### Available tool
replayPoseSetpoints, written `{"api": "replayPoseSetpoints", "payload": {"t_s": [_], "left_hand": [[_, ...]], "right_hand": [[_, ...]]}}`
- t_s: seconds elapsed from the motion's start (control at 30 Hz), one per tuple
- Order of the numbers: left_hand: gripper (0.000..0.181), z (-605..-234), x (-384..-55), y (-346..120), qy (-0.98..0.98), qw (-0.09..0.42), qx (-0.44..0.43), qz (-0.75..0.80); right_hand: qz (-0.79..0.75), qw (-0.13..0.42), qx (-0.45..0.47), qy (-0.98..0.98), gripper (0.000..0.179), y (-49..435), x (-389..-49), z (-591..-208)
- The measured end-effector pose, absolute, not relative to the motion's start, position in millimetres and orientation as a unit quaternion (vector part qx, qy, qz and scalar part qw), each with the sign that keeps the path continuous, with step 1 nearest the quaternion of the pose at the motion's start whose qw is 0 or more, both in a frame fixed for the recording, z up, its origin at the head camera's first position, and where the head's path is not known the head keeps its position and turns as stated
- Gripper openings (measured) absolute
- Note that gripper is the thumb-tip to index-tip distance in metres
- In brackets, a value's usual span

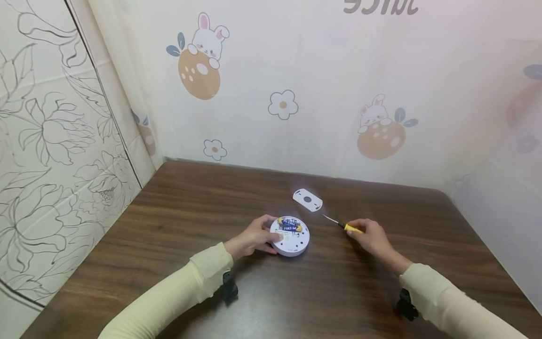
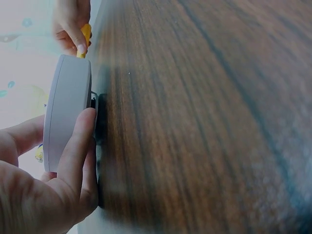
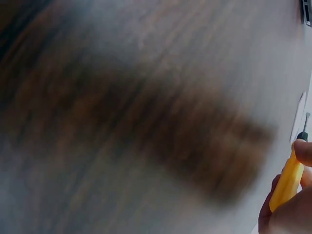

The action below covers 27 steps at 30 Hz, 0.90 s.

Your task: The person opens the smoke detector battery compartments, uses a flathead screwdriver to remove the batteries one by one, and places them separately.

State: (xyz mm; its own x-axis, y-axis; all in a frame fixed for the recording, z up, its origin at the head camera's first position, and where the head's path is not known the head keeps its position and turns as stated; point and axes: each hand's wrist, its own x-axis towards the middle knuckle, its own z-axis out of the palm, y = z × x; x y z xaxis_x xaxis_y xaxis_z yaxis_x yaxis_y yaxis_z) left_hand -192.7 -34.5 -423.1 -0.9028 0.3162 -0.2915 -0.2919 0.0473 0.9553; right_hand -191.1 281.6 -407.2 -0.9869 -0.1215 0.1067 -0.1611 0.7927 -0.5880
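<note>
A round white battery-powered device (image 1: 294,245) lies in the grip of my left hand (image 1: 256,235), thumb over its upper face and fingers at its edge and underside. Batteries (image 1: 290,226) with blue wrappers and yellow ends sit in that face. The left wrist view shows the device's smooth side wall (image 2: 68,112) between thumb and fingers, slightly off the wood. My right hand (image 1: 372,238) holds a screwdriver (image 1: 353,229) by its yellow handle, the thin shaft pointing left and away, apart from the device. Near the screwdriver's tip lies a flat white plate (image 1: 300,197) with a dark round centre.
Both hands work over a dark brown wooden table (image 1: 203,197). A curtain (image 1: 254,56) printed with rabbits and flowers hangs along the back, and a flower-patterned panel (image 1: 51,141) stands at the left. Black wrist cameras (image 1: 230,287) hang below the sleeves.
</note>
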Motion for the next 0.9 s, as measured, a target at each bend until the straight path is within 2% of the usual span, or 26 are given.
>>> {"api": "replayPoseSetpoints", "payload": {"t_s": [0.27, 0.57, 0.9], "left_hand": [[0.055, -422.4, -191.6, -35.0, 0.69, 0.222, 0.012, 0.689], [0.055, -422.7, -190.6, -34.3, 0.683, 0.219, 0.013, 0.697], [0.054, -422.7, -190.5, -35.4, 0.685, 0.219, 0.014, 0.695]], "right_hand": [[0.312, 0.044, 0.062, -0.947, 0.024, 279.2, -194.9, -416.0], [0.318, 0.049, 0.088, -0.943, 0.025, 281.1, -196.0, -422.4], [0.307, 0.022, 0.094, -0.947, 0.027, 281.5, -196.3, -416.3]]}}
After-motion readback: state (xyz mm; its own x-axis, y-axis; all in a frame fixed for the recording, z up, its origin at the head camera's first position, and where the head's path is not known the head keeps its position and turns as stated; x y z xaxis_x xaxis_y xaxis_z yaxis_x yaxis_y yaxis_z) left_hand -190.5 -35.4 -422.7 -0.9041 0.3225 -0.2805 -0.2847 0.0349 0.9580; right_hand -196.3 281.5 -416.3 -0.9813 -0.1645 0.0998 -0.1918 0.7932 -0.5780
